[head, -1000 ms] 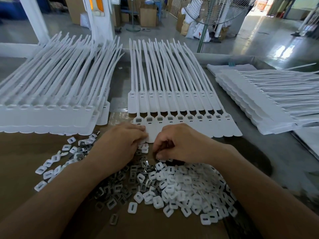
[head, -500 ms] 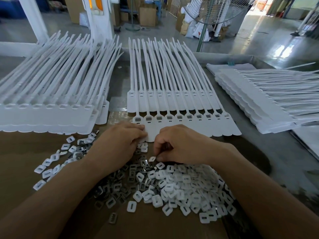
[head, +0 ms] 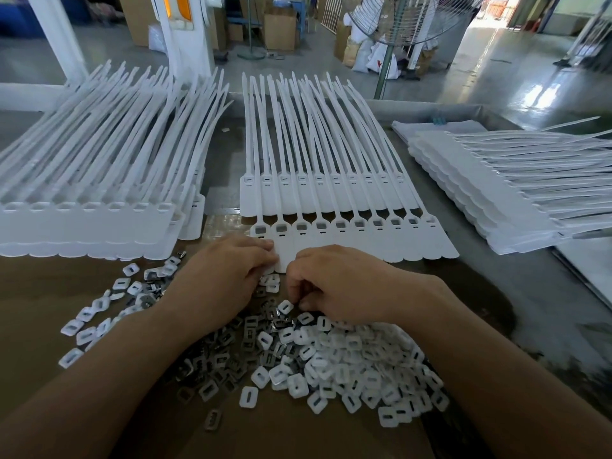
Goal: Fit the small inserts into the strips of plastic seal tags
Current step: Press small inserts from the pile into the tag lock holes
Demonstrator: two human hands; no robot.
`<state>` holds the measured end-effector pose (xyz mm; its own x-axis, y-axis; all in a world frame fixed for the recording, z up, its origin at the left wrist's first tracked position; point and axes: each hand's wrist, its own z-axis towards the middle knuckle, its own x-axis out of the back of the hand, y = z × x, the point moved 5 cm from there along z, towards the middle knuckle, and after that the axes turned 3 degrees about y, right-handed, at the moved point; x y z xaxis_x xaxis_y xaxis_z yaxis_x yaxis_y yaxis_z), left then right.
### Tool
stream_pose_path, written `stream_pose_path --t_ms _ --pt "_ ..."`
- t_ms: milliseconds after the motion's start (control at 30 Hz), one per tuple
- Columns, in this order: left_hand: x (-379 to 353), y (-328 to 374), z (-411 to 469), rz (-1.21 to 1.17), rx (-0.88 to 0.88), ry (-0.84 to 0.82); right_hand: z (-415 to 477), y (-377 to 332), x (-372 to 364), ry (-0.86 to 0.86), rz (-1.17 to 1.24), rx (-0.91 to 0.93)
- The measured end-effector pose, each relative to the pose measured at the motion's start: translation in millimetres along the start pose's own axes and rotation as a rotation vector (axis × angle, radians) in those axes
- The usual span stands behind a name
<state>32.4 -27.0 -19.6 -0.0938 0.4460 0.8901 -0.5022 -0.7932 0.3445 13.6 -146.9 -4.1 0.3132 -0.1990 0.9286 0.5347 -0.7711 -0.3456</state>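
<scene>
Nearest the person, a heap of small white plastic inserts [head: 347,366] lies on a brown cardboard sheet [head: 39,299]. Dark metal clips [head: 225,352] are mixed in on the heap's left, and more inserts are scattered further left.

Just beyond the heap, both hands meet at the near edge of a strip of seal tags [head: 364,240]. The left hand [head: 218,279] lies knuckles up with bent fingers, its fingertips touching the strip's near left corner. Whether it pinches the strip cannot be told. The right hand [head: 344,283] is curled, its fingertips pointing down just above the inserts. Whether they hold one is hidden.

The strip lies flat in the middle of the grey metal table [head: 496,293], its square sockets in a row and its tails pointing away. A second strip [head: 318,197] lies partly under it, just behind.

A tall stack of strips [head: 86,220] stands to the left, and another stack [head: 496,193] lies to the right with its tails pointing right. Far back are a pedestal fan [head: 397,21] and cardboard boxes [head: 280,28].
</scene>
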Motion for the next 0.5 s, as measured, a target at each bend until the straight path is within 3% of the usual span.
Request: stream_pose_path --t_ms 200,367,500 --pt "0 0 1 0.001 -0.002 0.009 -4 10 5 0.036 0.172 -0.008" --pt "0 -1 0 0.004 -0.006 0.007 -9 29 22 0.234 0.339 -0.080" --pt "-1 -1 1 0.001 -0.012 0.010 -18 67 41 0.427 0.368 -0.268"
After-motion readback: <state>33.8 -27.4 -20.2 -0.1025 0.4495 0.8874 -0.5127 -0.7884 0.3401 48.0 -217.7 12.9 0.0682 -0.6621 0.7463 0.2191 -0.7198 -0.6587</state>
